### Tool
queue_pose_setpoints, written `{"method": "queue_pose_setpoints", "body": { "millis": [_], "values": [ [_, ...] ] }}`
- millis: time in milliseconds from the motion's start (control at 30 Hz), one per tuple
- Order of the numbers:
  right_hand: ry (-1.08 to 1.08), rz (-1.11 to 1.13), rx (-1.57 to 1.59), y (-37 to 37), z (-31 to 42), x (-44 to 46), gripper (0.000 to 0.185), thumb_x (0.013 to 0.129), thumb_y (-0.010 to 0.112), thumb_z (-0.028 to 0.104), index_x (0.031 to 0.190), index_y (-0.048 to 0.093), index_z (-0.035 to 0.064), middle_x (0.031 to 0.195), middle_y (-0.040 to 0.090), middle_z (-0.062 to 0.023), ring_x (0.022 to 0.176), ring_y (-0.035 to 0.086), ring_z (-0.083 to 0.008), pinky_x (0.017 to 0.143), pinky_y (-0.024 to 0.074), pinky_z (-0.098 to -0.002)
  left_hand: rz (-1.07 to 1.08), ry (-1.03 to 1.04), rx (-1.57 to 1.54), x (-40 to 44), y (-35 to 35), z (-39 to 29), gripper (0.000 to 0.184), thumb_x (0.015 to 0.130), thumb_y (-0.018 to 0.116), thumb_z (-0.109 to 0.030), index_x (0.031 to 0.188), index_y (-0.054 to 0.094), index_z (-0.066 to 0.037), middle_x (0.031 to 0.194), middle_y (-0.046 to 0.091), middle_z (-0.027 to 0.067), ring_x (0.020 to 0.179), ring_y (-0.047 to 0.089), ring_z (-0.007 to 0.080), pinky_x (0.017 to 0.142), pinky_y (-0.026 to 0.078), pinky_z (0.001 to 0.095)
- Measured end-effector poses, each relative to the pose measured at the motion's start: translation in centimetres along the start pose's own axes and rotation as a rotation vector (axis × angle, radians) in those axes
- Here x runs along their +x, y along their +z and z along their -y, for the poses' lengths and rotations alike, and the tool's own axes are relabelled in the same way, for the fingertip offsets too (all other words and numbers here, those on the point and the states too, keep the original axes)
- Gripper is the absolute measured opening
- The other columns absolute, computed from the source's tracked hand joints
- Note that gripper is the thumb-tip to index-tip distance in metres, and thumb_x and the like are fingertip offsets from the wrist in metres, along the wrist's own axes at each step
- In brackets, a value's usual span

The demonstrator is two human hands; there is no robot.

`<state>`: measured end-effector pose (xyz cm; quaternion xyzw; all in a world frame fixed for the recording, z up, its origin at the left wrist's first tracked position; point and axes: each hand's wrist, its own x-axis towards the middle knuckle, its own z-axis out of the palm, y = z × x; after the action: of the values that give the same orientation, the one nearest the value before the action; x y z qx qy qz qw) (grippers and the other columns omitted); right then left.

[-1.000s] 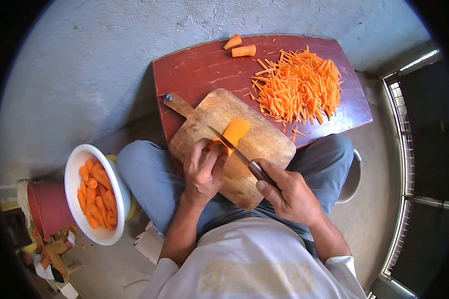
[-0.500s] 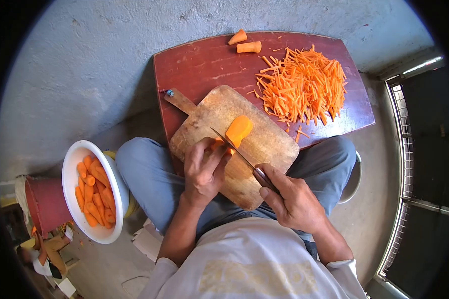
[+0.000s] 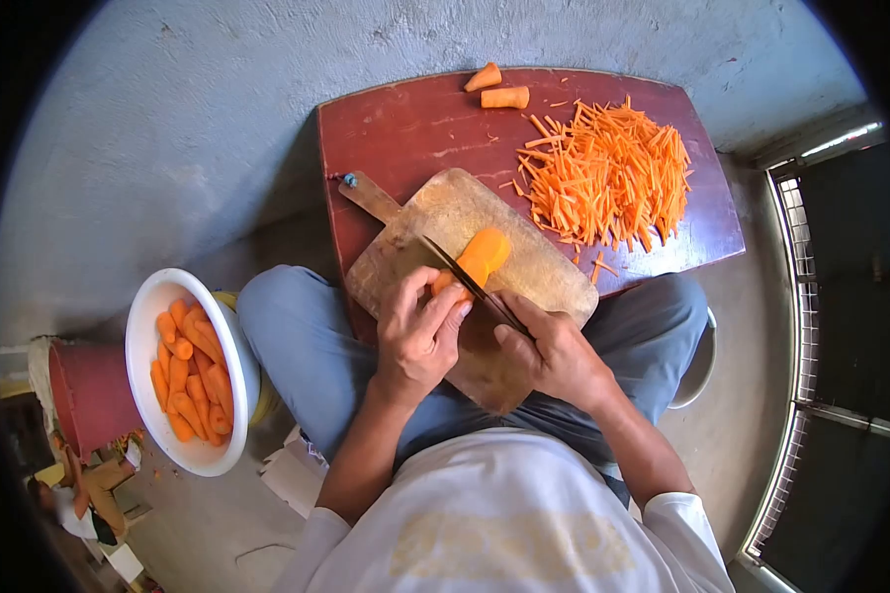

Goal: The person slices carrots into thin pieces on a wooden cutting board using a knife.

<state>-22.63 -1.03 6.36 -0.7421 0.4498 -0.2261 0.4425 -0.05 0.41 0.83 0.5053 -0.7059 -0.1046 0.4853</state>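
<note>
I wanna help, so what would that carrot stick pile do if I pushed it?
The carrot sticks would probably slide apart, since they're loosely heaped. Each looks thin and straight, so likely light. Some might fall, as a few lie near the edge of the red table.

carrot [image 3: 488, 252] is gleaming yellow-orange; knife [image 3: 462, 273] is showing dark grey. cutting board [image 3: 534, 272] is showing mottled tan-brown. table [image 3: 405, 133] is showing dark red. carrot shreds [image 3: 608, 183] and 2 chunks [image 3: 504, 97] are showing bright orange. basin [image 3: 139, 341] is showing white; shirt [image 3: 494, 474], white with faded yellow panel [image 3: 509, 546].
</note>
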Motion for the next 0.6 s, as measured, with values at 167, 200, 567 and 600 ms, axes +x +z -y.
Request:
{"method": "queue_pose_setpoints", "body": {
  "millis": [167, 200, 567, 600],
  "values": [
    [0.056, -0.014, 0.000, -2.9, 4.7, -1.4, 0.044, 0.112, 0.068, 0.015, 0.151, 0.061, -0.0031, 0.100, 0.073, -0.0262, 0.086, 0.074, -0.0437, 0.080, 0.0583, -0.0451, 0.003, 0.001, -0.007, 0.6, -0.3, 0.1, 0.024, 0.097, 0.086, -0.002, 0.121, 0.080, 0.000, 0.123, 0.073, 0.0196, 0.105, 0.075, 0.0385, 0.088, 0.062, 0.0442],
    [0.068, 0.003, -0.012, -3.5, 5.7, -1.9, 0.043, 0.113, 0.067, 0.016, 0.151, 0.061, -0.0033, 0.100, 0.073, -0.0265, 0.086, 0.075, -0.0439, 0.078, 0.0582, -0.0446, 0.005, -0.020, -0.020, 0.9, -0.3, -0.2, 0.024, 0.095, 0.085, 0.001, 0.119, 0.080, 0.000, 0.120, 0.073, 0.0188, 0.104, 0.075, 0.0382, 0.087, 0.062, 0.0447],
    [0.095, 0.075, -0.060, -3.3, 7.1, -4.3, 0.047, 0.108, 0.072, 0.010, 0.151, 0.058, -0.0044, 0.111, 0.078, -0.0272, 0.095, 0.079, -0.0476, 0.080, 0.0619, -0.0496, -0.007, 0.050, 0.042, 0.4, -0.3, 0.3, 0.039, 0.087, 0.087, 0.003, 0.125, 0.081, -0.003, 0.119, 0.072, 0.0146, 0.103, 0.069, 0.0367, 0.089, 0.056, 0.0476],
    [0.098, 0.093, -0.104, -3.2, 7.4, -4.4, 0.048, 0.108, 0.072, 0.010, 0.151, 0.058, -0.0041, 0.110, 0.078, -0.0269, 0.094, 0.079, -0.0479, 0.079, 0.0620, -0.0504, 0.007, 0.055, 0.050, 0.5, -0.4, 0.3, 0.039, 0.088, 0.086, 0.003, 0.126, 0.081, -0.003, 0.120, 0.072, 0.0150, 0.103, 0.069, 0.0369, 0.089, 0.056, 0.0479]
  ]
}}
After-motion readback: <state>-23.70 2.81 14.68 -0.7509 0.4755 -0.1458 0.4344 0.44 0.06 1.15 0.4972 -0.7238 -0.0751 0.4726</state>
